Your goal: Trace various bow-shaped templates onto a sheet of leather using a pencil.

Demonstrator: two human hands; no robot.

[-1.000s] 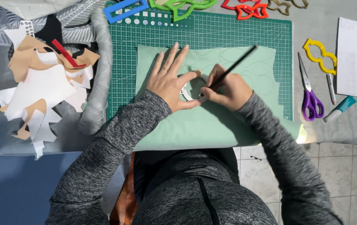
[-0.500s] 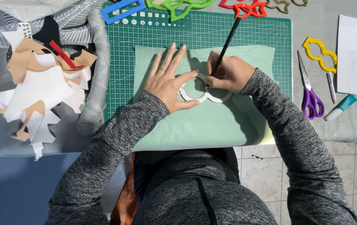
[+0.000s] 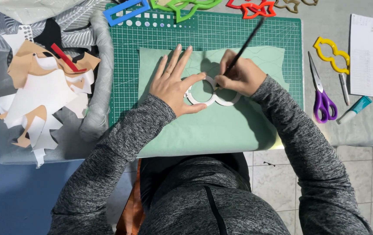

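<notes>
A pale green sheet [image 3: 221, 126] lies on a green cutting mat [image 3: 273, 39]. On the sheet rests a white glasses-shaped template [image 3: 215, 101]. My left hand [image 3: 175, 82] lies flat with fingers spread, pressing on the template's left ring. My right hand [image 3: 238, 76] holds a black pencil [image 3: 245, 41] with its tip at the top of the template, between the two rings. The pencil leans up and to the right.
Purple-handled scissors [image 3: 322, 98], a yellow glasses-shaped template [image 3: 334, 54], a pen [image 3: 344, 88], a teal-capped tube [image 3: 354, 109] and a white paper [image 3: 371, 56] lie at right. Blue, green and red templates [image 3: 182, 6] line the mat's top. Paper and foam scraps [image 3: 43, 95] pile at left.
My right hand has moved up and around the template, from its lower right to its top middle. The pencil has swung from leaning right to more upright. My left hand has stayed pressing.
</notes>
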